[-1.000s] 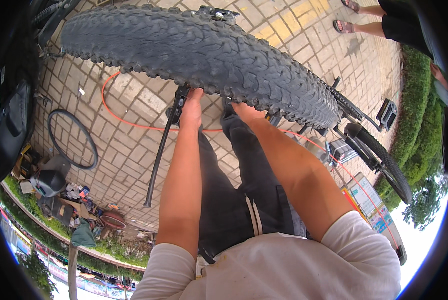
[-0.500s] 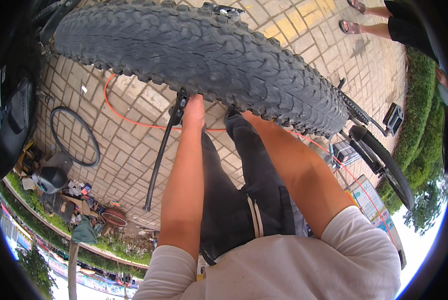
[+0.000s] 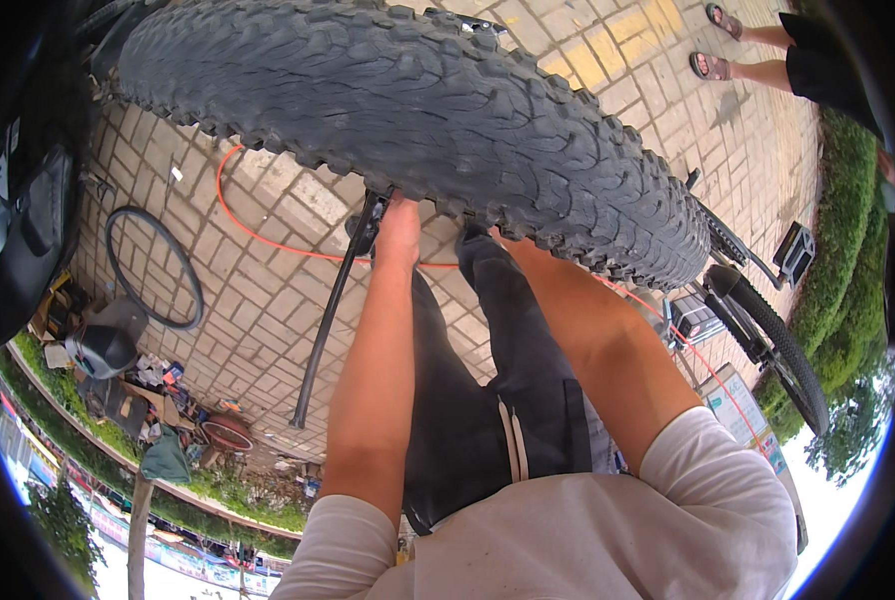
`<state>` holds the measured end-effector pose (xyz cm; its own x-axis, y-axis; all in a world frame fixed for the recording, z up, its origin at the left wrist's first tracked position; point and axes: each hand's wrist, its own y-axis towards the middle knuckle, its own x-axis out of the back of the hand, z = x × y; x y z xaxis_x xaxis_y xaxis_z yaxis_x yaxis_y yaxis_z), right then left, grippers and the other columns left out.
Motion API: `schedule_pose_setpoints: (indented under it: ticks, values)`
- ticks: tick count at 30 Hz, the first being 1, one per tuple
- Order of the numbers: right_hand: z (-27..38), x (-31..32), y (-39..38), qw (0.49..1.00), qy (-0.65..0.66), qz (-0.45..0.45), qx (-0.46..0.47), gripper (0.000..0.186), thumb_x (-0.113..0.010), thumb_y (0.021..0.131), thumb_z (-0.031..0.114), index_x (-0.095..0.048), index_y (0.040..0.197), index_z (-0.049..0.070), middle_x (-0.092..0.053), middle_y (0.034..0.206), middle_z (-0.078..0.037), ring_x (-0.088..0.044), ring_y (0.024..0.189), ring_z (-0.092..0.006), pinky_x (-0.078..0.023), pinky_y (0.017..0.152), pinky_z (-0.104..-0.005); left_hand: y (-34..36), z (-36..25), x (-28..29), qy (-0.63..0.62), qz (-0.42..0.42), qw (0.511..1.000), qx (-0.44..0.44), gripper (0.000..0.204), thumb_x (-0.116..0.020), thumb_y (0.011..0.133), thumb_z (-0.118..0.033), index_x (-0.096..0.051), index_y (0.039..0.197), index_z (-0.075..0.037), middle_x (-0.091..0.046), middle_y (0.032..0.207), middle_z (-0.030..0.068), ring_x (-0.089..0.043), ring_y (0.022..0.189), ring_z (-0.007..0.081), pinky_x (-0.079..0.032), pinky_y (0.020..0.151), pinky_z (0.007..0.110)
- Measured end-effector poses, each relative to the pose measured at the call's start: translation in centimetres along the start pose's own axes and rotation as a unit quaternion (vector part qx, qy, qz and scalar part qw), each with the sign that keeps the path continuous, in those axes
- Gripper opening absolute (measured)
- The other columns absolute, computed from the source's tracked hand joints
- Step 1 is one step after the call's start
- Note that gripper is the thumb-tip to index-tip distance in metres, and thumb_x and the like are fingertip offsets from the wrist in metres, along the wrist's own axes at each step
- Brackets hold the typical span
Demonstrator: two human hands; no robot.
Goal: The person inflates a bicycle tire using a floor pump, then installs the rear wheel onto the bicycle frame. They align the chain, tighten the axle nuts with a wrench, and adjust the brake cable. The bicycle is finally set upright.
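Note:
A large, knobby black bicycle tire (image 3: 418,130) crosses the upper part of the head view, close up. My left hand (image 3: 399,228) reaches up under its lower edge, beside a black kickstand (image 3: 330,320) that slants down from its mount. The fingers of that hand are hidden by the tire and the hand itself. My right hand (image 3: 501,240) is at the tire's lower edge further right, almost wholly covered by the tread. What either hand grips, if anything, does not show.
A loose thin tire (image 3: 154,268) lies on the brick paving at left. An orange hose (image 3: 268,240) runs beneath the bicycle. A pedal (image 3: 794,254) and another wheel (image 3: 778,345) are at right. Another person's sandaled feet (image 3: 710,66) stand at upper right. Boxes and clutter fill the lower left.
The whole view has shifted slightly, so the tire and ground sit a little further right and lower. Both hands stay at the tire's lower edge.

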<state>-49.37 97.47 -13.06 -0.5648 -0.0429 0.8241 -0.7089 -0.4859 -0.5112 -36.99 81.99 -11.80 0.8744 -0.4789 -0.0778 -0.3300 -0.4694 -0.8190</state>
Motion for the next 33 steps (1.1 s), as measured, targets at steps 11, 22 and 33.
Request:
schedule_pose_setpoints:
  ticks: [11, 22, 33]
  values:
    - [2.9, -2.4, 2.1, 1.000, 0.015, -0.002, -0.001, 0.037, -0.067, 0.078, 0.033, -0.065, 0.103, 0.007, -0.066, 0.101, -0.016, -0.063, 0.095, -0.0341, -0.050, 0.082, -0.0420, 0.0, 0.6, 0.5, 0.002, 0.004, 1.000, 0.024, 0.052, -0.054, 0.092, -0.035, -0.051, 0.130, 0.001, -0.052, 0.133, 0.0117, -0.046, 0.119, 0.0250, -0.033, 0.101, 0.032]
    - [3.3, -3.2, 2.5, 0.999, 0.036, -0.003, -0.007, 0.034, -0.068, 0.077, 0.031, -0.066, 0.100, 0.006, -0.067, 0.097, -0.017, -0.063, 0.092, -0.0344, -0.050, 0.080, -0.0414, 1.7, 3.9, 1.0, 0.125, -0.060, 0.989, 0.054, 0.050, -0.047, 0.094, -0.036, -0.052, 0.128, 0.001, -0.056, 0.127, 0.0163, -0.051, 0.111, 0.0321, -0.038, 0.095, 0.034]
    - [1.3, -2.6, 3.7, 0.994, 0.101, 0.024, 0.013, 0.031, -0.068, 0.077, 0.028, -0.066, 0.097, 0.005, -0.067, 0.093, -0.017, -0.064, 0.088, -0.0347, -0.051, 0.077, -0.0407, -3.2, -4.6, -1.7, 0.011, -0.008, 0.999, -0.050, 0.046, -0.051, 0.096, -0.034, -0.053, 0.127, 0.000, -0.055, 0.129, 0.0080, -0.047, 0.121, 0.0201, -0.030, 0.106, 0.032]
